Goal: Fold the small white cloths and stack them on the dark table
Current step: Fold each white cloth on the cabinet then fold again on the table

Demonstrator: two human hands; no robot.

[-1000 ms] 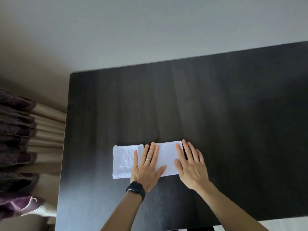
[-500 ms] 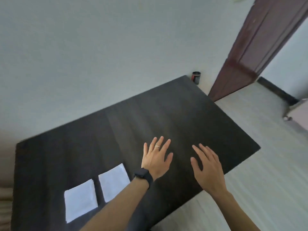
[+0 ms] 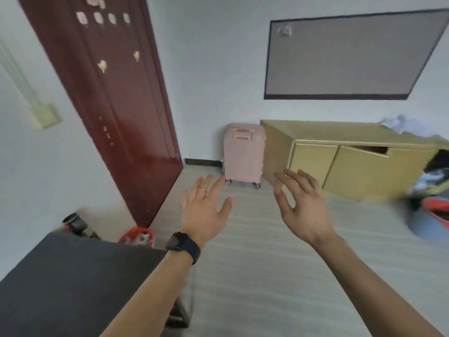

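Only a corner of the dark table (image 3: 60,276) shows at the lower left, and no folded white cloth is in view. My left hand (image 3: 205,210), with a ring and a black watch on the wrist, is raised over the floor past the table's edge, fingers spread and empty. My right hand (image 3: 303,205) hangs in the air to its right, fingers loosely spread, holding nothing. A heap of pale cloth (image 3: 403,125) lies on the far cabinet's right end, blurred.
A dark red door (image 3: 116,105) stands at the left. A pink suitcase (image 3: 244,154) and a low yellow cabinet (image 3: 340,156) line the far wall. A red basket (image 3: 137,235) sits beside the table; a blue tub (image 3: 427,224) and clothes lie at right.
The view has swung right, away from the table; the two folded cloths have left the frame. Both hands lifted off the tabletop and now hover over the floor.
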